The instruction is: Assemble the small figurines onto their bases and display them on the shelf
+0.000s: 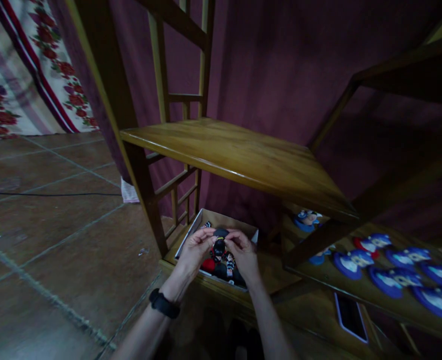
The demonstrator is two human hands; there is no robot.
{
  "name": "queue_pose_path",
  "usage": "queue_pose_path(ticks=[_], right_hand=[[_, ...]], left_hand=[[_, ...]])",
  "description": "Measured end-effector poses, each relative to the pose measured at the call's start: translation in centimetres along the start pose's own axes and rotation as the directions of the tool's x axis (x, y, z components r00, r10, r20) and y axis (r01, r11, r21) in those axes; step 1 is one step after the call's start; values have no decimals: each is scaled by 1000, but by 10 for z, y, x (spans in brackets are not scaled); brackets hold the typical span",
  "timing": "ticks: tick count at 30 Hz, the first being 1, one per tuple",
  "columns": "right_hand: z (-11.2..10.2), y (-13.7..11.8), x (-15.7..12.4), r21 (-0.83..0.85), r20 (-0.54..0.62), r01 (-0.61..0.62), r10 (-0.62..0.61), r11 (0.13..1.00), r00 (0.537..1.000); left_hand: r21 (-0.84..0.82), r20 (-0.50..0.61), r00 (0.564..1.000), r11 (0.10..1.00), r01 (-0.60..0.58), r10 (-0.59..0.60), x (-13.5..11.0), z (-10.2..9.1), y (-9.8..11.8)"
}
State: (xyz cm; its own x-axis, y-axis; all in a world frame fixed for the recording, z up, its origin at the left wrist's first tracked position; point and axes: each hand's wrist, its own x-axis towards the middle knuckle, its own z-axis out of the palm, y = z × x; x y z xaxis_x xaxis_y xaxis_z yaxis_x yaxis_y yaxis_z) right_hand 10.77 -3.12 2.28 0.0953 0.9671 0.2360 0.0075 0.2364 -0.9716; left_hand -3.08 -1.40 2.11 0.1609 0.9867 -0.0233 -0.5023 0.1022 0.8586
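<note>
Figurine, dark-topped, sits pinched from both sides by the left hand and right hand, their grip closed on it, over an open box. From where I stand, progress looks partial: this one is up in hand, while other figurines lie in the box, unheld. Farther right, blue figures stand on a shelf; whether those count as done, I can't tell.
</note>
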Motion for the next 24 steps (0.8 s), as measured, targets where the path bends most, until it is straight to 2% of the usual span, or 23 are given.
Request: queue_pose_path(ticks=[3,9,16,20,24], right_hand=[[0,-2,0,78,-13,-11,12,997,1000],[0,-7,-2,-3,43,-25,25,1000,999],[0,-5,-3,-1,36,-31,31,1000,999],[5,5,1,-13,21,-64,64,998,998],[14,18,0,101,-57,-205,211,974,976]], left_hand=[[60,-17,1000,998,-23,25,-1,2,1],[143,-49,998,990,-21,28,-6,5,8],[128,-47,999,992,-12,18,-6,5,4],[24,-87,992,995,92,-90,-3,6,-2],[-107,-155,959,969,223,-238,0,3,-10]])
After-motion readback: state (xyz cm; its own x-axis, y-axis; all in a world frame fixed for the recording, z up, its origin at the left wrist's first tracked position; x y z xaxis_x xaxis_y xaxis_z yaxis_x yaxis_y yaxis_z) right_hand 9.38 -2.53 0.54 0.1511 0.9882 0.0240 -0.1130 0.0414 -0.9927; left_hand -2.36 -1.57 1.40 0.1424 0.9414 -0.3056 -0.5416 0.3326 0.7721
